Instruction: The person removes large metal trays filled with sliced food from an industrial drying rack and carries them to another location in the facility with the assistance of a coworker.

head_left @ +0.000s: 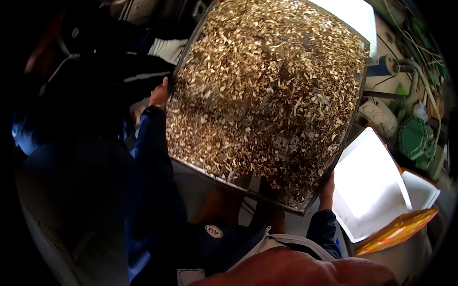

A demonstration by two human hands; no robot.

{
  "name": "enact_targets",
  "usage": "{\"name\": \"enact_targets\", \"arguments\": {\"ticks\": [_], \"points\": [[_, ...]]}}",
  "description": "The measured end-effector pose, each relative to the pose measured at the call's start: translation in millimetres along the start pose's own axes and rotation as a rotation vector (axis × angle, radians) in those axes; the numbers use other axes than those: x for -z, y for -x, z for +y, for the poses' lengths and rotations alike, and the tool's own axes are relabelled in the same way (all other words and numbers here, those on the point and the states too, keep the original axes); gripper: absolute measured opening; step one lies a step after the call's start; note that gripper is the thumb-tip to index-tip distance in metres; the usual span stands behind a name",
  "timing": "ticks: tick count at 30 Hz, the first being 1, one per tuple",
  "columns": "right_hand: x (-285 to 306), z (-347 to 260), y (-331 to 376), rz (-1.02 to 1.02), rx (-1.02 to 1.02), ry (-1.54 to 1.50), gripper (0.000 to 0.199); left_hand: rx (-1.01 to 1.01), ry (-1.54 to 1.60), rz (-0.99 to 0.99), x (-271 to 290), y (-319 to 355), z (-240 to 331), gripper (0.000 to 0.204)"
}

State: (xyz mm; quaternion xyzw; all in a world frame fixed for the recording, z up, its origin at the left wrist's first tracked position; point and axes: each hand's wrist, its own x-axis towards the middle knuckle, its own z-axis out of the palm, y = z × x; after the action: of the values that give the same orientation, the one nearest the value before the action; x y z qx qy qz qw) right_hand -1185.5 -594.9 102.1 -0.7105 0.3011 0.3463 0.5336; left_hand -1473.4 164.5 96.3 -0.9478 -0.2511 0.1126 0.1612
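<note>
A large flat metal tray (pixel 217 179) fills the middle of the view, held up and tilted. It is covered with several small dried tan and brown shreds (pixel 267 86). My left hand (pixel 159 94) grips the tray's left edge, thumb on the rim. My right hand (pixel 327 187) grips the tray's lower right edge, its fingers partly hidden under the rim. Both arms wear dark blue sleeves that rise from the lower edge.
A white foam box (pixel 369 183) lies open at the right, with a yellow-orange bag (pixel 398 229) below it. Green lidded containers (pixel 415 138) and grey hoses (pixel 420 71) stand at the far right. Dark clothing and bags (pixel 95 81) crowd the left.
</note>
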Motion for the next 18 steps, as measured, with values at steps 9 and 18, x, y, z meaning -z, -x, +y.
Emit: {"name": "enact_targets", "arguments": {"ticks": [9,18], "points": [[-22,-20,-17,-0.114,-0.067,0.01,0.052,0.449,0.636,-0.393,0,-82,-39,0.063],[-41,-12,-31,0.0,0.173,0.049,0.065,0.713,1.569,-0.343,49,-82,6,0.075]]}}
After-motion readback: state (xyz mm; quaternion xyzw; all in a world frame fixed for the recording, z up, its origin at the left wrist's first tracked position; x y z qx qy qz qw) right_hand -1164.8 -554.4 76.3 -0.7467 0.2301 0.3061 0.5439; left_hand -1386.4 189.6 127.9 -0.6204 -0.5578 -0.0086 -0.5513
